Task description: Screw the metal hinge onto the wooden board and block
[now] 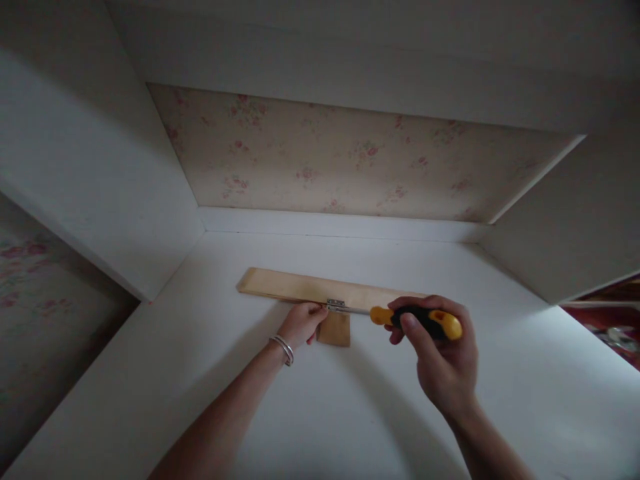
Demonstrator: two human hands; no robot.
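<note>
My right hand [445, 357] is wrapped around the yellow-and-black handle of a screwdriver [425, 321]. Its thin metal shaft points left, with the tip at a small metal hinge [336, 303]. The hinge lies along the near edge of a long, flat wooden strip [285, 284], where a short wooden block [336, 331] meets it. At the left side of that joint, my left hand [301, 323] is closed, gripping the block's edge with its fingertips touching the hinge. Any screw under the tip is too small to make out.
The wood lies on a white surface [310, 413] with a raised back ledge [340, 223]. White panels rise at the left [100, 167] and right [575, 220]. Floral wallpaper [325, 153] covers the wall behind. Reddish items [600, 323] show beyond the right edge.
</note>
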